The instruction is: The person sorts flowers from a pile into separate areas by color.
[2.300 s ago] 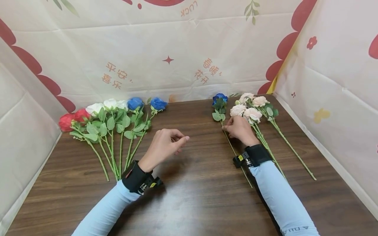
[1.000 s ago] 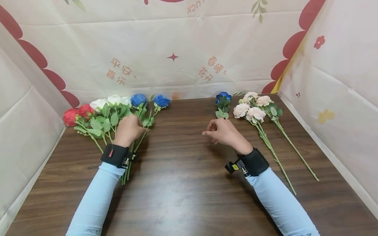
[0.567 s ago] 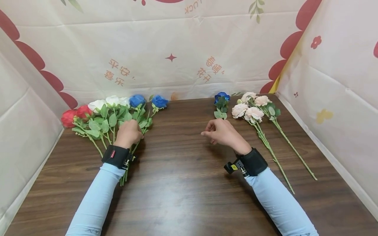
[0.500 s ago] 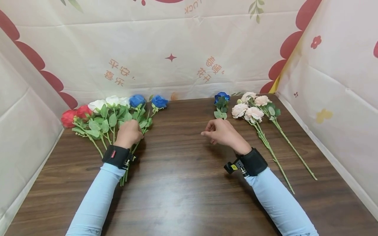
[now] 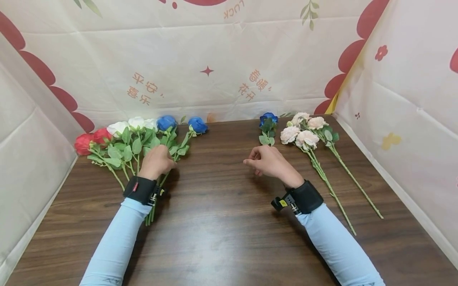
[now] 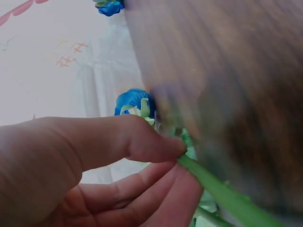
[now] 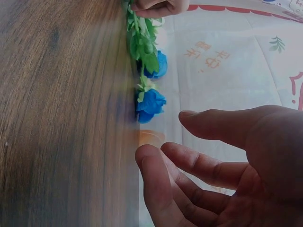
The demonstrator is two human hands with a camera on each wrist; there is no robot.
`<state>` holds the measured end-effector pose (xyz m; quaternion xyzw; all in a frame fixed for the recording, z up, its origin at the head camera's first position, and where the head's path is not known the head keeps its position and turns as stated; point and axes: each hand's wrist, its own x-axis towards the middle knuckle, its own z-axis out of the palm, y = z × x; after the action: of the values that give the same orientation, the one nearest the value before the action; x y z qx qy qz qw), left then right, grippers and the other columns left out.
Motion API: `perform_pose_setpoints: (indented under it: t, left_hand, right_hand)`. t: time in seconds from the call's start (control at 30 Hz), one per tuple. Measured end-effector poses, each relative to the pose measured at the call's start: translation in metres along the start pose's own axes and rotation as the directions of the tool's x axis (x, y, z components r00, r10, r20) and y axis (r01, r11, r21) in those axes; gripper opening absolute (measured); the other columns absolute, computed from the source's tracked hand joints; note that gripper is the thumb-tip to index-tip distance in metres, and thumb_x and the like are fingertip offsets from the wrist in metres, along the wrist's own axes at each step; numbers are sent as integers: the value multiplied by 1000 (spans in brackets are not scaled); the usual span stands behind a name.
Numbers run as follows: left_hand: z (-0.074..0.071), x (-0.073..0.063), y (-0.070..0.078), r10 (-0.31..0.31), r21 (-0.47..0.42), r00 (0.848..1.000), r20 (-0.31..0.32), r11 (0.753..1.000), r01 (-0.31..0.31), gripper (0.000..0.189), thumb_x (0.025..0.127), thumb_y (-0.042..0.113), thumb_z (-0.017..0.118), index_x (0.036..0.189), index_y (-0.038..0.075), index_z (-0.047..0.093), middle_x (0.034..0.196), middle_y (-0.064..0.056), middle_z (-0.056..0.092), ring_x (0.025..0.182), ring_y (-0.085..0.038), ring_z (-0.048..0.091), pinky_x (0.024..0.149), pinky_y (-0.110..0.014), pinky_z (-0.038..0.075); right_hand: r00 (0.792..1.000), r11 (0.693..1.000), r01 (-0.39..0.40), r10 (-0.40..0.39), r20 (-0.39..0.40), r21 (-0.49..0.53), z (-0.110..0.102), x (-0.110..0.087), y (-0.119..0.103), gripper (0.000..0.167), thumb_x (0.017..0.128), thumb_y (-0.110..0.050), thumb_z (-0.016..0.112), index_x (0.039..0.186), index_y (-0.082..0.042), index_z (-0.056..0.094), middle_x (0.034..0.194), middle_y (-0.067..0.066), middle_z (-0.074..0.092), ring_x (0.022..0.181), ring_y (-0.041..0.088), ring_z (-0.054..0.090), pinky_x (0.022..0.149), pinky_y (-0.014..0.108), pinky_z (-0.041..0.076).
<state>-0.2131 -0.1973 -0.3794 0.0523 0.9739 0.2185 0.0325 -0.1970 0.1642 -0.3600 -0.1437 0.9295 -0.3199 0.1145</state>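
My left hand pinches the green stem of a blue rose between thumb and fingers. This rose lies at the right end of a fanned bunch, beside another blue rose, white roses and red roses. In the right wrist view, my right hand holds nothing, its thumb and fingers loosely bent and apart. In the head view it is just in front of a separate blue rose, whose stem is hidden behind the hand and forearm.
To the right lie pale pink flowers on long green stems, pointing toward the front right. All the flowers are on a dark wooden table. A printed white cloth stands along the back, with more at both sides.
My left hand has moved left from mid-table and grasped a blue rose's stem; that bloom has just shifted slightly right. My right hand has left the other blue rose's stem, moving left.
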Motion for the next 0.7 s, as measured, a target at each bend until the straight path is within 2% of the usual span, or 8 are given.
perform_pose_setpoints:
  t: [0.17,0.23,0.3,0.37,0.43,0.57,0.7]
  left_hand:
    - [-4,-1,3,-4,-35,1000,-4,999,3,54,87,12,74,43,15,43,45,6,28,43,-11,24,46,-25,22]
    - [-7,-2,5,1,-40,1000,-21,999,-2,43,87,11,73,47,10,57,48,1,47,46,-14,33,47,-26,26]
    - [-9,-3,6,4,-39,999,-37,999,-6,30,87,10,72,57,6,70,64,-8,67,52,-18,42,50,-29,31]
    - [-12,-6,9,6,-46,999,-47,999,-8,20,88,10,72,71,4,79,86,-13,77,60,-22,51,53,-31,36]
    - [-16,-9,12,6,-58,999,-52,998,-9,17,90,12,71,79,3,81,98,-16,78,65,-24,55,57,-32,39]
    - [-24,-15,21,17,-73,997,-82,997,-22,16,92,15,71,85,4,81,94,-14,77,70,-26,59,64,-35,44]
    - [-30,-19,28,32,-75,993,-110,996,-40,14,91,17,72,93,6,81,97,-14,78,80,-29,67,76,-41,49]
  right_hand:
    - [1000,1000,2,-2,-1,-3,0,1,0,25,101,-32,67,96,-8,70,79,13,75,65,25,74,59,30,56]
    - [1000,1000,1,-1,1,-1,1,1,1,25,101,-32,67,96,-8,70,78,13,74,65,26,75,58,30,55]
    - [1000,1000,0,0,1,0,1,1,1,25,101,-32,67,96,-8,70,78,13,74,66,27,75,58,29,55]
    - [1000,1000,2,-2,2,2,1,1,1,26,101,-32,67,96,-8,70,78,12,74,66,27,75,58,29,55]
    - [1000,1000,4,-4,1,5,1,1,2,25,101,-32,67,96,-8,70,78,12,74,65,26,74,58,30,56]
    - [1000,1000,12,-12,0,12,1,1,3,25,101,-32,67,96,-7,70,77,11,73,65,25,74,58,30,57]
    - [1000,1000,15,-15,-7,14,1,1,4,24,101,-31,67,96,-8,70,78,11,73,67,27,75,58,30,57]
